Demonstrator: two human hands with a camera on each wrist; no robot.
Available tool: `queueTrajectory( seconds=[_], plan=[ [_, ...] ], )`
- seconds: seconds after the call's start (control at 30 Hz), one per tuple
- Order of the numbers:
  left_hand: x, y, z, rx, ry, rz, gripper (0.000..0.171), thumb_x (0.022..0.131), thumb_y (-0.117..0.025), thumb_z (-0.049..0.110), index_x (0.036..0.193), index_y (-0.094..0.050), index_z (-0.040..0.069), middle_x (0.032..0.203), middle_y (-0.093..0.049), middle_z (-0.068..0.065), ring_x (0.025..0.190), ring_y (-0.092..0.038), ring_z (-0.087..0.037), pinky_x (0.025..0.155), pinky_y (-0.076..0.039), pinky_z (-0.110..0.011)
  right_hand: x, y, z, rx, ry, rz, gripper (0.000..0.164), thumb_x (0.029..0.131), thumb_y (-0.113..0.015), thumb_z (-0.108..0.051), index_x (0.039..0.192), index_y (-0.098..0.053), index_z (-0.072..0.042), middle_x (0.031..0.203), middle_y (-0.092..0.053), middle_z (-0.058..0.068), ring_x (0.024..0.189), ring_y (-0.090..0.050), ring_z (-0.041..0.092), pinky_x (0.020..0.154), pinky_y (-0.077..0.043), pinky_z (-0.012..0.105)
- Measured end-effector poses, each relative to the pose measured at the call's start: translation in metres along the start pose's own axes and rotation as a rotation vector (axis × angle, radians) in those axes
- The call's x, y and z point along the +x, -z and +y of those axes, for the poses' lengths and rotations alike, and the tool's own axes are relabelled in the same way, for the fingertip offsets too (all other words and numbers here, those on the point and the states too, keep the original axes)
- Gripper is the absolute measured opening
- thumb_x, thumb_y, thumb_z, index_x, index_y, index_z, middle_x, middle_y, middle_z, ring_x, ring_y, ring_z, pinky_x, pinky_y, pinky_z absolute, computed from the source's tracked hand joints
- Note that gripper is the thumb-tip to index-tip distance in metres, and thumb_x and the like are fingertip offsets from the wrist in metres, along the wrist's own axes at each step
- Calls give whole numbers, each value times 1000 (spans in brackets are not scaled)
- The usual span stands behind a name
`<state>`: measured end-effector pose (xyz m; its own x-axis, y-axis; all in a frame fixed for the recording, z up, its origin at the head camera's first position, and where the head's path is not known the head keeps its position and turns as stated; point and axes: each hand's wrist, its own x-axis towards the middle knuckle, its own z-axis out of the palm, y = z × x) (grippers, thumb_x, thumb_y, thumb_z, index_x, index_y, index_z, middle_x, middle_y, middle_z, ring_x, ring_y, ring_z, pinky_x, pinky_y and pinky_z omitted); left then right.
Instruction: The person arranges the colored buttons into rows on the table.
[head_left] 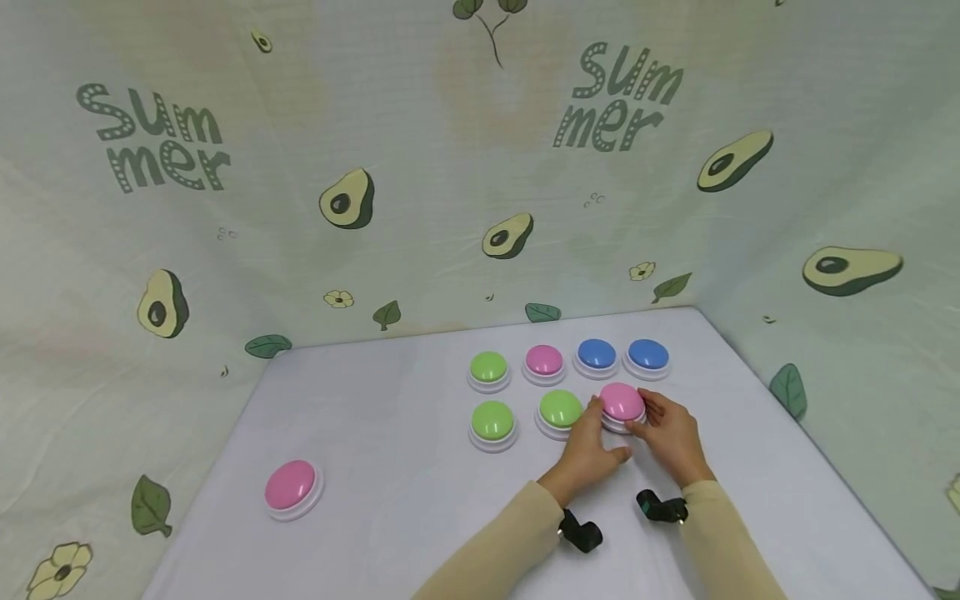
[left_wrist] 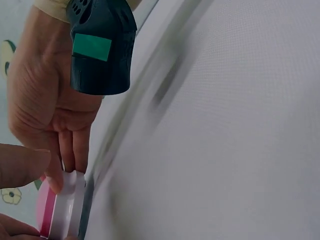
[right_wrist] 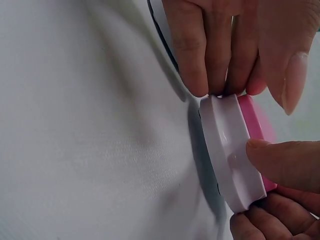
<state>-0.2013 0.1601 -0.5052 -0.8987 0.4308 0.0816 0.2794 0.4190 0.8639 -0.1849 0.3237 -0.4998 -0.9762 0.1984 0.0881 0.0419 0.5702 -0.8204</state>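
Observation:
Between my two hands is a pink-topped push button [head_left: 622, 402] with a white round base. My right hand [head_left: 673, 437] pinches its right side; the right wrist view has that thumb [right_wrist: 282, 160] on the near side of the rim and the fingers curled round the other. My left hand [head_left: 588, 454] touches the left side with fairly straight fingers [right_wrist: 217, 55], its thumb [left_wrist: 22, 165] sticking out clear of the button. A dark shadow lies close under the base [right_wrist: 232, 155]. Just left of it, a green button [head_left: 561, 408] is partly covered by my left hand.
Another green button [head_left: 492, 421] is farther left in this row. Behind stand a green button [head_left: 488, 367], a pink one [head_left: 543, 360] and two blue ones [head_left: 597, 354]. A lone pink button [head_left: 291, 485] sits far left on the white table [head_left: 375, 517]. Patterned cloth [head_left: 420, 233] hangs behind.

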Motion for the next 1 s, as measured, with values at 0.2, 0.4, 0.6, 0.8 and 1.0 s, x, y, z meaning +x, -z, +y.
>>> queueTrajectory(
  seconds=[0.2,0.4,0.6,0.8,1.0],
  plan=[
    [4,-5,-2,16,20,-12,88,87,-84,12,159,-36,-4,167,-35,-20,156,-31,-26,126,-27,-32,5,0,2,-27,-1,-7,69,91,-75,-1,148,-42,20,148,-47,40,139,-47,52,113,-43,55],
    [7,-6,-3,31,22,-13,87,88,-83,14,159,-36,-5,166,-35,-21,156,-32,-27,126,-27,-32,10,-1,5,-29,-10,-23,70,92,-75,-1,149,-41,20,149,-45,40,139,-47,53,113,-43,56],
    [8,-9,-7,56,12,-12,87,89,-83,15,159,-36,-5,167,-34,-20,156,-31,-27,126,-27,-32,11,-2,5,-4,-28,-38,70,93,-73,-2,150,-38,19,151,-43,39,142,-44,52,115,-41,55],
    [5,-10,-11,65,-15,-30,95,87,-84,17,161,-30,-7,169,-28,-22,157,-27,-29,127,-25,-32,12,-2,7,16,-43,-60,71,95,-72,-4,153,-36,18,154,-40,38,144,-42,51,117,-39,55],
    [0,-8,-12,72,-14,-87,102,88,-85,20,164,-21,-6,172,-19,-21,159,-20,-27,127,-21,-30,11,-2,10,52,-63,-71,71,96,-70,-3,154,-35,16,157,-37,37,147,-37,50,119,-36,55]
  ],
)
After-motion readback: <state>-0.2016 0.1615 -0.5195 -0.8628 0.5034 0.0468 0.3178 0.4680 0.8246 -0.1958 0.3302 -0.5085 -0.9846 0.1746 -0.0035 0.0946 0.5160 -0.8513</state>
